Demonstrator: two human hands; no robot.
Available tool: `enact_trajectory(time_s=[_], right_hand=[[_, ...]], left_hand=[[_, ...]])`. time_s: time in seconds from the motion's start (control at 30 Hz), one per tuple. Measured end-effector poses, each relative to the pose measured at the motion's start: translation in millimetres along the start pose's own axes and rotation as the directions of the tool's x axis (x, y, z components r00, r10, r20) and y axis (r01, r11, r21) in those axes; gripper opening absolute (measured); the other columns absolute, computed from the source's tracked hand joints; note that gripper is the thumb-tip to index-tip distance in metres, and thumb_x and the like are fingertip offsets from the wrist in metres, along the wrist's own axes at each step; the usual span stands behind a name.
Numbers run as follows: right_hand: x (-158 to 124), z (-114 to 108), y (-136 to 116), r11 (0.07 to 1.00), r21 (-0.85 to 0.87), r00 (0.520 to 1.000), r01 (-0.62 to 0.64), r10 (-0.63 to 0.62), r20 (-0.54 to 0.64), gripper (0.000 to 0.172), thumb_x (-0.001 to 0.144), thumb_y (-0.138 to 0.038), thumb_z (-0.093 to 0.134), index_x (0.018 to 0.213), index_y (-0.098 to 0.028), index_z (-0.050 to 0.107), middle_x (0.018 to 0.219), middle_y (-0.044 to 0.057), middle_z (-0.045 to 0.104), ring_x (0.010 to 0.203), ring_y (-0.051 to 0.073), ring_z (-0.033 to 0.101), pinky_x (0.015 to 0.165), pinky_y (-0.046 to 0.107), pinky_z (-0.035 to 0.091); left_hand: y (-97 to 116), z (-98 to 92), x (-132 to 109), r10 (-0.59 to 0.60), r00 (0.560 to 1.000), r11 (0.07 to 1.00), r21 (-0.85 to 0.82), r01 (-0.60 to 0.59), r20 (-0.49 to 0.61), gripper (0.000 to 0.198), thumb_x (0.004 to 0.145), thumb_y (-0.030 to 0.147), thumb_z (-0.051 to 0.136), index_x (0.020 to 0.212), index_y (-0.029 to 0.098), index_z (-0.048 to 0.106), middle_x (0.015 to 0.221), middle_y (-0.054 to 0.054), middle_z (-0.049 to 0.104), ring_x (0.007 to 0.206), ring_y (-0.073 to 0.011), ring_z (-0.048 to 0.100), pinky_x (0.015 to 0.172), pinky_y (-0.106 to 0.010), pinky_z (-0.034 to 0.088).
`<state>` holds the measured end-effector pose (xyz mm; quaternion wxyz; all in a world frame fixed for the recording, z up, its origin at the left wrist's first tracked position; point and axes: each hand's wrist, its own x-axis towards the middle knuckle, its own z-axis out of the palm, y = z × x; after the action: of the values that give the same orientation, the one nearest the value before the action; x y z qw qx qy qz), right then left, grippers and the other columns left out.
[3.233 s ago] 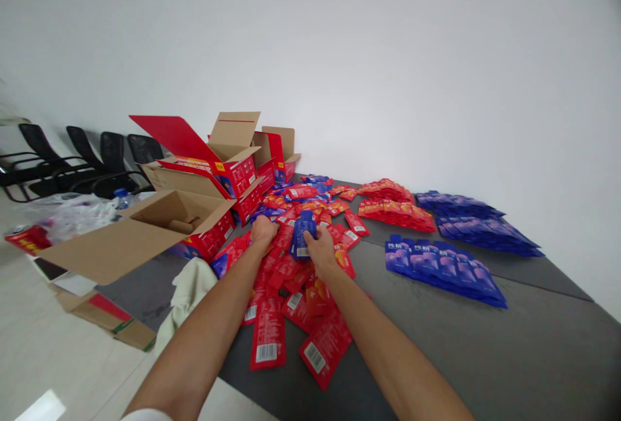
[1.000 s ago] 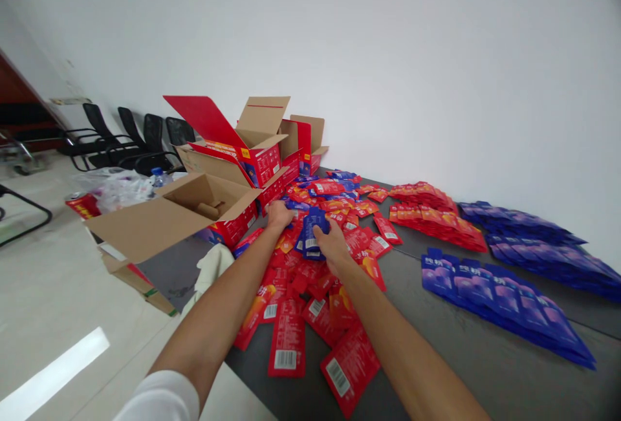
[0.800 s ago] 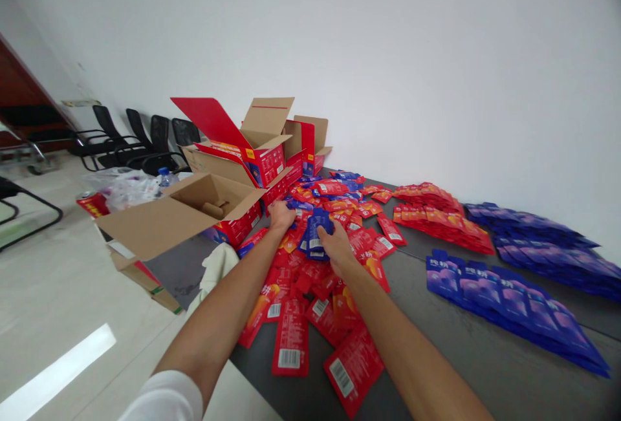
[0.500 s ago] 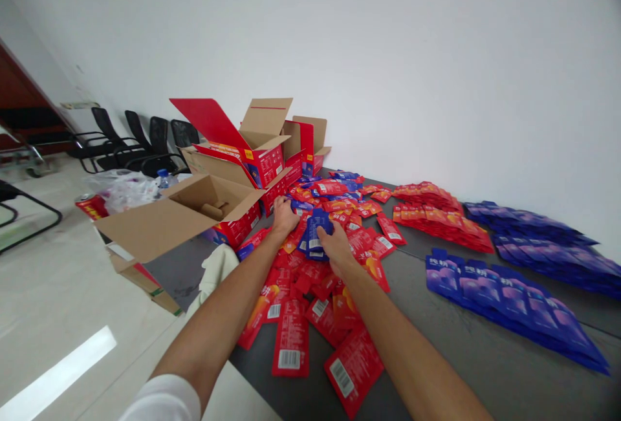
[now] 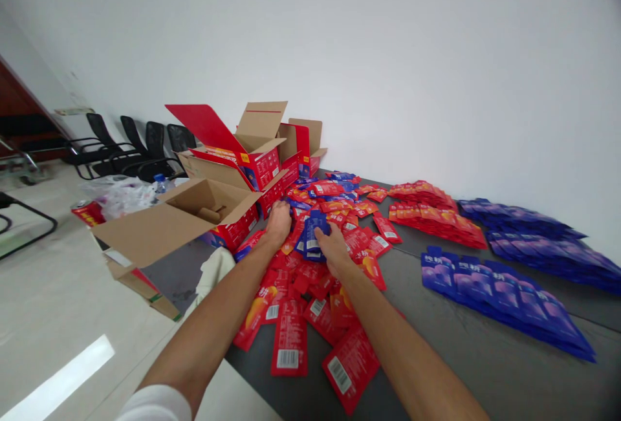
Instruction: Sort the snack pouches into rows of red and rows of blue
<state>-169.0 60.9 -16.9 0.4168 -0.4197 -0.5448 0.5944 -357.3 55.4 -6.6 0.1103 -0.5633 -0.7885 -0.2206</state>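
Note:
My right hand (image 5: 332, 244) is closed on a few dark blue pouches (image 5: 314, 226), thumb on top, backs with white barcodes facing up. These are held above a loose heap of red pouches (image 5: 290, 337). At the heap's left side, near the open box, my left hand (image 5: 280, 219) has its fingers curled down among the pouches. What its fingers hold, if anything, is hidden. Close to its fingertips lies a blue-purple pouch (image 5: 299, 204). More mixed red and blue pouches are spread farther back, toward the wall.
To the right, overlapping rows of red pouches (image 5: 439, 224) and blue pouches (image 5: 504, 288) lie on the grey table (image 5: 436, 356). On the left stand an open carton (image 5: 228, 198) and several red boxes (image 5: 262, 169). A pale cloth (image 5: 213, 272), plastic bag (image 5: 127, 194) and red can (image 5: 88, 213) are nearby.
My left hand has shifted slightly down and toward me, with its fingers more curled. My right hand keeps hold of the blue pouches. The view has turned slightly.

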Motion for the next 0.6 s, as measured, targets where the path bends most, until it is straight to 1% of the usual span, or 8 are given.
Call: enact_trajectory(time_s=[0.07, 0.13, 0.23, 0.37, 0.5, 0.6], right_hand=[[0, 0, 1, 1.000, -0.012, 1.000, 0.004, -0.004, -0.008, 0.050, 0.078, -0.036, 0.062, 0.125, -0.020, 0.055, 0.104, 0.006, 0.070, 0.083, 0.018, 0.067, 0.069, 0.028, 0.055], [0, 0, 3, 1.000, -0.020, 1.000, 0.021, -0.021, -0.015, 0.049, 0.078, -0.035, 0.062, 0.125, -0.021, 0.055, 0.101, 0.005, 0.071, 0.084, 0.018, 0.067, 0.069, 0.028, 0.054], [-3, -2, 5, 0.999, -0.022, 0.999, 0.040, -0.041, -0.018, 0.048, 0.079, -0.034, 0.060, 0.124, -0.021, 0.055, 0.100, 0.005, 0.071, 0.083, 0.017, 0.067, 0.068, 0.027, 0.054], [-12, -6, 1, 1.000, -0.012, 0.999, 0.023, -0.024, -0.026, 0.051, 0.078, -0.036, 0.061, 0.126, -0.020, 0.052, 0.104, 0.006, 0.070, 0.079, 0.017, 0.068, 0.065, 0.027, 0.054], [-27, -16, -9, 0.998, -0.056, 0.999, -0.002, 0.000, -0.052, 0.048, 0.076, -0.036, 0.062, 0.121, -0.019, 0.054, 0.099, 0.005, 0.070, 0.075, 0.017, 0.068, 0.063, 0.028, 0.054], [-41, -28, -17, 0.999, -0.044, 0.999, -0.011, 0.009, -0.049, 0.048, 0.076, -0.034, 0.061, 0.121, -0.019, 0.054, 0.095, 0.005, 0.070, 0.072, 0.018, 0.068, 0.060, 0.029, 0.054]], left_hand=[[5, -10.1, -4, -0.003, 1.000, 0.999, 0.032, 0.003, 0.015, 0.034, 0.079, 0.000, 0.040, 0.097, 0.011, 0.067, 0.102, -0.014, 0.065, 0.105, -0.0213, 0.056, 0.101, -0.032, 0.040], [12, -22.3, -10, -0.005, 1.000, 0.998, 0.060, 0.005, 0.003, 0.033, 0.081, 0.000, 0.039, 0.095, 0.009, 0.067, 0.101, -0.014, 0.065, 0.103, -0.0215, 0.056, 0.100, -0.032, 0.041], [23, -43.3, -22, 0.004, 0.998, 0.995, 0.102, 0.003, -0.066, 0.033, 0.083, 0.000, 0.036, 0.093, 0.008, 0.066, 0.100, -0.015, 0.064, 0.104, -0.0224, 0.055, 0.097, -0.032, 0.042], [38, -73.3, -37, 0.045, 0.985, 0.993, 0.119, -0.025, -0.167, 0.033, 0.084, 0.001, 0.035, 0.093, 0.011, 0.066, 0.098, -0.014, 0.064, 0.103, -0.0232, 0.055, 0.096, -0.033, 0.043], [62, -99.4, -52, 0.094, 0.966, 0.993, 0.089, -0.074, -0.243, 0.031, 0.082, 0.002, 0.037, 0.093, 0.012, 0.065, 0.099, -0.014, 0.064, 0.102, -0.0242, 0.055, 0.096, -0.035, 0.044], [86, -110.6, -64, 0.149, 0.951, 0.989, 0.051, -0.140, -0.271, 0.029, 0.082, 0.003, 0.039, 0.093, 0.014, 0.064, 0.099, -0.013, 0.063, 0.101, -0.0247, 0.054, 0.097, -0.038, 0.044]])
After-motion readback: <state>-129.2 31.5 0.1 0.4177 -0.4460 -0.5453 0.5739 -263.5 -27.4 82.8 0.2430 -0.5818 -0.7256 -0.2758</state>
